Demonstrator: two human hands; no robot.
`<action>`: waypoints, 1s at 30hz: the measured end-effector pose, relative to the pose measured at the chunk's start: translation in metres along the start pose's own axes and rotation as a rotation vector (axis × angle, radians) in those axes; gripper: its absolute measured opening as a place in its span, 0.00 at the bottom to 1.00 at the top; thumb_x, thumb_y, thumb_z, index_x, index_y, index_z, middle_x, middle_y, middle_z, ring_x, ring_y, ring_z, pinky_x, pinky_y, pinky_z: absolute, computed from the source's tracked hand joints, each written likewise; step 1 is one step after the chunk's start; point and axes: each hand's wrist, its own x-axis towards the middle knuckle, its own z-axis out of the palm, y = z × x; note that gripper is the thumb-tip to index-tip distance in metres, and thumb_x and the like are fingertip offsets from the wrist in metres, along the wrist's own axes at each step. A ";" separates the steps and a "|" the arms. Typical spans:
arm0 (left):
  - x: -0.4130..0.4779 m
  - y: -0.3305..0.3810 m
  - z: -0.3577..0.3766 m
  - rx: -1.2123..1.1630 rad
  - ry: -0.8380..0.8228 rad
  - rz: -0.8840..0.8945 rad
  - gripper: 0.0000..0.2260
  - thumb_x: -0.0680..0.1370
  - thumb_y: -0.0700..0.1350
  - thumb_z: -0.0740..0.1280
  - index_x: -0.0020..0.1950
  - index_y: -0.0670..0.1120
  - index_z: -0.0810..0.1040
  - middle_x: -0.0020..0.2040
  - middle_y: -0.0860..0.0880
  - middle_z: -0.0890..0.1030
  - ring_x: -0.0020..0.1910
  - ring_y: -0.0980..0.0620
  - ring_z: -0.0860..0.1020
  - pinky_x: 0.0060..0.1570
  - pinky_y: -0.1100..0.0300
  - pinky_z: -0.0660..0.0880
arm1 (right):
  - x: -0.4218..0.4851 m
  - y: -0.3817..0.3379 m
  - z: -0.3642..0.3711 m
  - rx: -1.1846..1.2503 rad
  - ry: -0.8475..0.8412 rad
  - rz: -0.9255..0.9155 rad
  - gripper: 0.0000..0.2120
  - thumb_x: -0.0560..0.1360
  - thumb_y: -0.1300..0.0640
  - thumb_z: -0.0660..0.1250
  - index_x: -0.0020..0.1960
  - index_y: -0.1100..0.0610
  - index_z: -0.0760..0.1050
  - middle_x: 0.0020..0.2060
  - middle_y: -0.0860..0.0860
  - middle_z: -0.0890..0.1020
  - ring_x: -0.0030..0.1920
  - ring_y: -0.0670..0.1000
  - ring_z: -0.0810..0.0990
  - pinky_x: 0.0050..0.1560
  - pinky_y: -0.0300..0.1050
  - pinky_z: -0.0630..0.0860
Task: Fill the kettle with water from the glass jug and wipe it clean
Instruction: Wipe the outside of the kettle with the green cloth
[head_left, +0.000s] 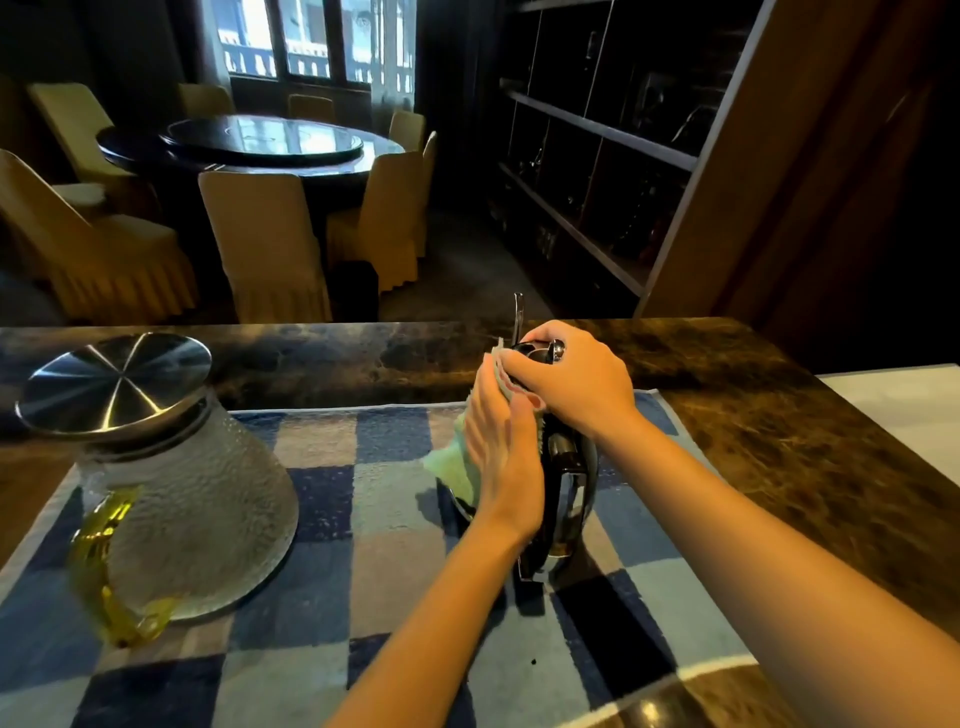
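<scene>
wiping is under way on a dark marble surface (779, 441) covered by a blue checked mat (363, 571). toward the left edge of the mat stands the glass jug (208, 499), upright, its steel lid (114, 382) on and its yellow handle (104, 561) turned to the near edge; it is well apart from both hands. right of the mat's middle, the left hand (504, 457) lies flat with straight fingers, pressing a pale green cloth (457, 467) against the left flank of the kettle (569, 483). the kettle stands upright on the mat, nearer its right edge, mostly hidden by the hands. its long axis runs from near edge to far edge: the black handle points back at the person, and the thin spout (517, 314) rises on the far side. the right hand (571, 384) curls over the kettle's top, gripping it around the lid knob to steady it. so the cloth meets the kettle from the left, and the hold comes from above and right. judging by this, a wipe of the right flank would need the cloth carried round the handle, or the kettle turned under the right hand. whether it holds water cannot be seen.
</scene>
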 end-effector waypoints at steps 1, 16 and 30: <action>0.007 -0.001 -0.001 -0.006 0.017 -0.018 0.24 0.73 0.64 0.42 0.69 0.64 0.47 0.77 0.58 0.50 0.76 0.60 0.48 0.76 0.49 0.47 | 0.000 0.000 0.000 -0.006 0.005 0.000 0.20 0.70 0.33 0.63 0.52 0.46 0.76 0.47 0.45 0.81 0.47 0.49 0.78 0.43 0.44 0.74; 0.029 -0.021 -0.026 -0.312 -0.208 -0.147 0.27 0.76 0.68 0.47 0.72 0.60 0.60 0.74 0.54 0.65 0.74 0.54 0.62 0.73 0.52 0.58 | -0.003 -0.004 -0.001 -0.014 0.013 0.003 0.20 0.70 0.35 0.64 0.54 0.46 0.77 0.46 0.45 0.81 0.47 0.48 0.78 0.41 0.43 0.73; 0.023 -0.009 -0.014 -0.118 -0.212 -0.016 0.35 0.71 0.73 0.45 0.75 0.60 0.43 0.77 0.59 0.45 0.77 0.58 0.47 0.75 0.58 0.48 | -0.004 -0.005 -0.003 -0.002 0.021 0.006 0.16 0.71 0.37 0.63 0.51 0.46 0.77 0.45 0.44 0.80 0.46 0.47 0.78 0.40 0.43 0.72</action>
